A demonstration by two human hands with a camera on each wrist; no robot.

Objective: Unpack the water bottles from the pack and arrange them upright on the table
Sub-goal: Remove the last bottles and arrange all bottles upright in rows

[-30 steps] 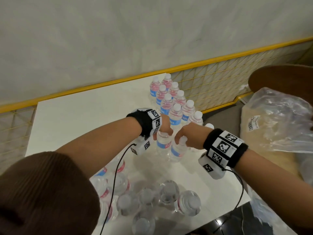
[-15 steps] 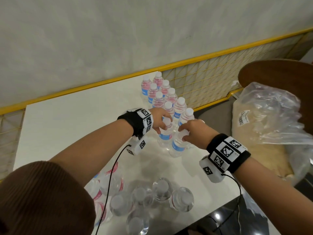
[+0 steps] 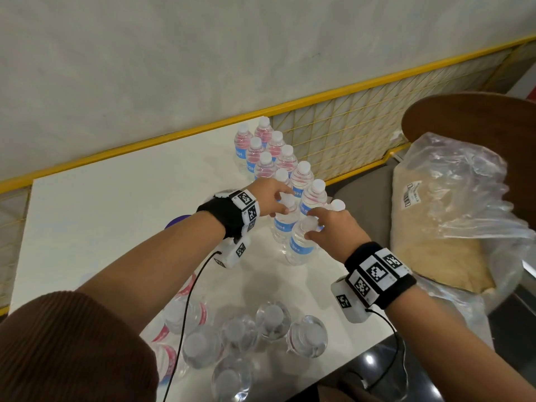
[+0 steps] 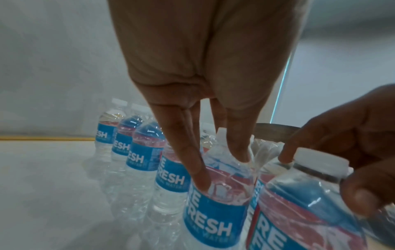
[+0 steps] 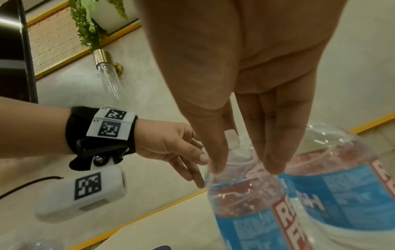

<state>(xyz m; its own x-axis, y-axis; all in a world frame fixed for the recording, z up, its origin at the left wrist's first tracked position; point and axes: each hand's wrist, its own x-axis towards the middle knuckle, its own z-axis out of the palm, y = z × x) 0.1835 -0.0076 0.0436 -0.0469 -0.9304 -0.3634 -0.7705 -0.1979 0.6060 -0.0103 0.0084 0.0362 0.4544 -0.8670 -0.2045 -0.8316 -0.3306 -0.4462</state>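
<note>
Two clear water bottles with blue and red labels stand side by side at the near end of a double row of upright bottles (image 3: 272,158) on the white table (image 3: 116,204). My left hand (image 3: 282,203) (image 4: 222,170) pinches the neck of the left bottle (image 3: 282,227) (image 4: 213,225) from above. Around the cap and neck of the right bottle (image 3: 300,245) (image 5: 245,219) my right hand (image 3: 311,224) (image 5: 245,167) pinches with fingers and thumb. Several more bottles (image 3: 240,335) stand clustered at the table's near edge, partly under my left arm.
A yellow mesh fence (image 3: 348,134) runs along the table's far and right sides. To the right, a crumpled clear plastic bag (image 3: 452,204) lies on a wooden chair (image 3: 478,117). The table's right edge lies just right of the row.
Both hands have carried their bottles away from me to the near end of the row. The two bottles now stand close against it.
</note>
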